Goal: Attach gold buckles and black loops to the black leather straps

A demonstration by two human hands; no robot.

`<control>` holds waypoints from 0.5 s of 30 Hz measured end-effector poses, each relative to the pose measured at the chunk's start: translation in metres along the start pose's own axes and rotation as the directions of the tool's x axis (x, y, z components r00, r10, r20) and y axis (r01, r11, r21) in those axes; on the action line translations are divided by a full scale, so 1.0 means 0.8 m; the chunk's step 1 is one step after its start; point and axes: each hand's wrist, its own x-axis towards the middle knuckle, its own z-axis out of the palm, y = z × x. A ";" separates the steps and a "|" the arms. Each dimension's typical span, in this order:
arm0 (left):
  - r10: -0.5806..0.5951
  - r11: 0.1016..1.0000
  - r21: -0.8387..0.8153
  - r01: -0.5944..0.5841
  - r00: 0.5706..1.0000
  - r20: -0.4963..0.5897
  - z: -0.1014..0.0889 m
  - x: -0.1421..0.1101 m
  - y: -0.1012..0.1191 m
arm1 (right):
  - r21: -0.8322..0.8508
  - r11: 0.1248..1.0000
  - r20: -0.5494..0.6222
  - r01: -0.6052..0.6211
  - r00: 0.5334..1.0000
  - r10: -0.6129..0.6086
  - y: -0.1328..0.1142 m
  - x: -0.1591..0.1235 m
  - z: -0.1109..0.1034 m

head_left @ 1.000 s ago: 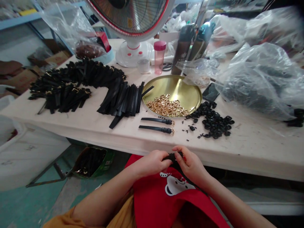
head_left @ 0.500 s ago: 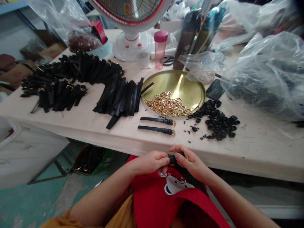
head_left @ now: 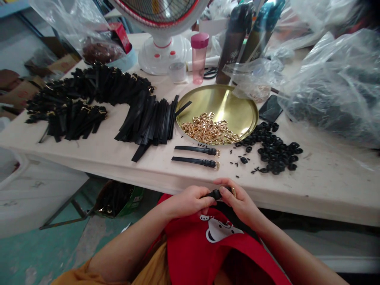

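Black strap [head_left: 215, 194] at lower centre of frame, just in front of the table edge [head_left: 190, 183], above the red apron [head_left: 190, 245]. Long axis of visible part runs roughly left-right, slightly up toward the right. Left hand [head_left: 191, 202] pinches the left part, thumb and fingers closed on it; right hand [head_left: 242, 206] grips nearer the gold buckle [head_left: 234, 192], thumb pressed on strap, fingers curled behind. Strap lies between both sets of fingertips, neither hand clearly nearer; far end hidden, can't tell. Two buckled straps [head_left: 194, 161] lie just above the hands, near-parallel, buckles to the right. Brass tray [head_left: 237, 103] with gold buckles [head_left: 208, 128] centre, black loops [head_left: 277, 154] right of centre, loose black strips [head_left: 148, 120] left of centre.
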 end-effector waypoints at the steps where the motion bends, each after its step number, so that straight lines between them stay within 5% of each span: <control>1: 0.005 1.000 0.012 -0.005 1.000 -0.023 0.002 0.001 0.000 | -0.022 1.000 -0.016 0.013 1.000 -0.014 -0.001 0.000 0.002; 7: 0.026 0.985 0.175 -0.007 0.994 -0.109 0.017 0.007 -0.005 | -0.170 0.983 -0.053 0.068 0.996 -0.078 0.003 -0.006 0.004; 12: -0.027 0.999 -0.016 0.029 0.996 0.086 0.014 -0.005 -0.007 | -0.284 0.953 0.045 0.109 0.994 -0.100 0.001 -0.016 -0.003; 15: -0.012 1.000 -0.021 0.013 0.998 0.067 0.018 -0.011 -0.007 | -0.312 0.936 0.160 0.162 0.980 -0.116 -0.007 -0.021 -0.005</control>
